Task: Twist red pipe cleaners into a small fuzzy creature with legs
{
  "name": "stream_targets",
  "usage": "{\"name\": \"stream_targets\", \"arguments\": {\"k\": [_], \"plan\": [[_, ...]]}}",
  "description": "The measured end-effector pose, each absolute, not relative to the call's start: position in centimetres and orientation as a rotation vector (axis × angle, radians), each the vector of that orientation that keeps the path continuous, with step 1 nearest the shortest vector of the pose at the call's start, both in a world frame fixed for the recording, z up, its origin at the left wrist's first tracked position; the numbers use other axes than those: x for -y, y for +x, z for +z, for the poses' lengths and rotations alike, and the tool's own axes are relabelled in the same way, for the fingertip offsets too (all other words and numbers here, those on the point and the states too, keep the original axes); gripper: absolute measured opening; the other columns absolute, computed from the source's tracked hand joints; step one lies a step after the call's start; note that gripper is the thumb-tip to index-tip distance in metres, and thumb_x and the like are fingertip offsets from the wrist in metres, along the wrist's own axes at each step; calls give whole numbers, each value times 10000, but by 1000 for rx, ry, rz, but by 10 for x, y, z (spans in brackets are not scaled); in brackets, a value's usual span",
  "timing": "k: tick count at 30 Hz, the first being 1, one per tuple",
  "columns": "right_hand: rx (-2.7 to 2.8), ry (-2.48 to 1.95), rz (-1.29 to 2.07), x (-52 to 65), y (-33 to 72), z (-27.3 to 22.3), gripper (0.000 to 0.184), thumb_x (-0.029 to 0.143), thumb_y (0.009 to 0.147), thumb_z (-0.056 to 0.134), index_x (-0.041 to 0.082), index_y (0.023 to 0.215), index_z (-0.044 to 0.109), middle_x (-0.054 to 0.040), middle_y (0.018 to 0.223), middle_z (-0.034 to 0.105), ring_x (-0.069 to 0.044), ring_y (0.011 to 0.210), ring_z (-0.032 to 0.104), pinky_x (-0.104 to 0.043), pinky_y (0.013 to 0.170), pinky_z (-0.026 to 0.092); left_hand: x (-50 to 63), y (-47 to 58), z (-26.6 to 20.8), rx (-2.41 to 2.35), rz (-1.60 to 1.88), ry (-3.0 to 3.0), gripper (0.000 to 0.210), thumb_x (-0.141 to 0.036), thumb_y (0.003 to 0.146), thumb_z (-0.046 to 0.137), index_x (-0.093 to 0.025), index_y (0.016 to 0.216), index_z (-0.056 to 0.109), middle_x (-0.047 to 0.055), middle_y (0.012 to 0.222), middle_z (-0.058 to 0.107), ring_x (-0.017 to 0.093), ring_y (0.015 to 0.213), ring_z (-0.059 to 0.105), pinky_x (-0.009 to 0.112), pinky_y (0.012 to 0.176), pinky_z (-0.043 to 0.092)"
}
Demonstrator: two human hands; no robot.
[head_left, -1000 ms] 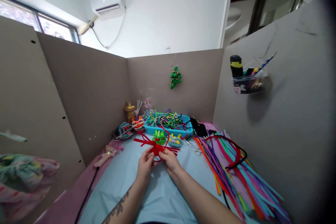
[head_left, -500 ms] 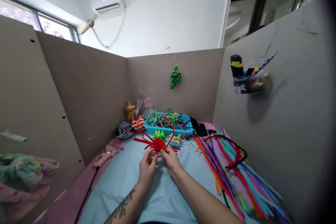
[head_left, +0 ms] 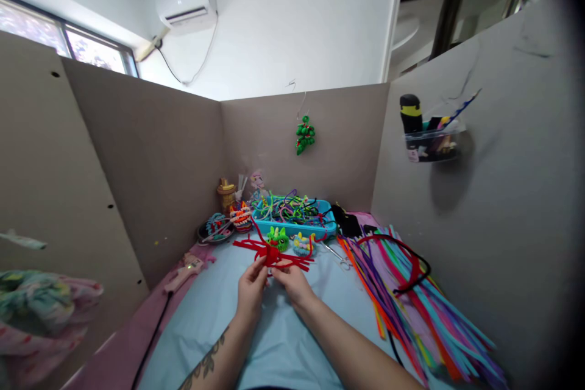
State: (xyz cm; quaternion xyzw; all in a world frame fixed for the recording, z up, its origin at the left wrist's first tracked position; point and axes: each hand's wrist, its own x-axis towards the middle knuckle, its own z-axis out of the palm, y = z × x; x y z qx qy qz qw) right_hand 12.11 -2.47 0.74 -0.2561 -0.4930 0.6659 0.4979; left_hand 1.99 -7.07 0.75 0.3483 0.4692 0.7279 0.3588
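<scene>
A bundle of red pipe cleaners [head_left: 273, 255], knotted at the middle with loose ends spread left and right, is held above the light blue cloth. My left hand [head_left: 252, 280] pinches its lower left side, fingers closed. From the right, my right hand [head_left: 291, 280] grips the near edge with thumb and fingers together; the fingertips are partly hidden. Just behind the bundle sit a green fuzzy figure [head_left: 277, 239] and a blue and yellow fuzzy figure [head_left: 303, 245].
A blue basket [head_left: 292, 227] of tangled pipe cleaners stands at the back. Scissors [head_left: 337, 256] lie right of the figures, and many coloured pipe cleaners [head_left: 411, 304] cover the right side. At left are a pink glue gun [head_left: 183, 273] with a black cord and a dark bowl [head_left: 214, 233].
A long red end that arched up to the right now stands up at the left of the bundle. Both hands have shifted slightly left, still holding the bundle.
</scene>
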Motion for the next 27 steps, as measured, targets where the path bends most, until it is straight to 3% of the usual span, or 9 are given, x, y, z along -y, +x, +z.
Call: {"name": "stream_targets", "arguments": {"k": [8, 12, 18, 27], "plan": [[1063, -751, 1472, 18, 121, -1, 302, 397, 559, 730, 172, 709, 596, 24, 586, 564, -128, 582, 505, -243, 593, 378, 69, 20, 7, -1220, 1878, 873, 456, -348, 572, 751, -127, 962, 671, 73, 825, 680, 64, 460, 460, 196, 427, 359], [1102, -728, 1414, 15, 122, -2, 262, 398, 566, 723, 175, 620, 596, -6, 669, 593, -149, 657, 530, -267, 655, 399, 69, 21, 7, -1252, 1862, 873, 440, -329, 558, 762, -120, 936, 678, 89, 822, 693, 84, 483, 501, 194, 425, 352], [1098, -770, 1350, 15, 123, -1, 287, 425, 560, 720, 170, 527, 595, -58, 877, 619, -189, 832, 543, -295, 757, 401, 68, 22, 7, -1228, 1881, 848, 361, -293, 518, 781, -128, 827, 695, 97, 823, 712, 198, 743, 635, 267, 657, 466], [1083, -713, 1445, 9, 126, -6, 319, 462, 546, 729, 185, 613, 586, 14, 549, 570, -144, 563, 516, -258, 558, 376, 64, 18, 3, -1191, 1840, 716, 448, -294, 487, 802, -112, 876, 675, 62, 730, 702, 82, 461, 518, 183, 418, 337]]}}
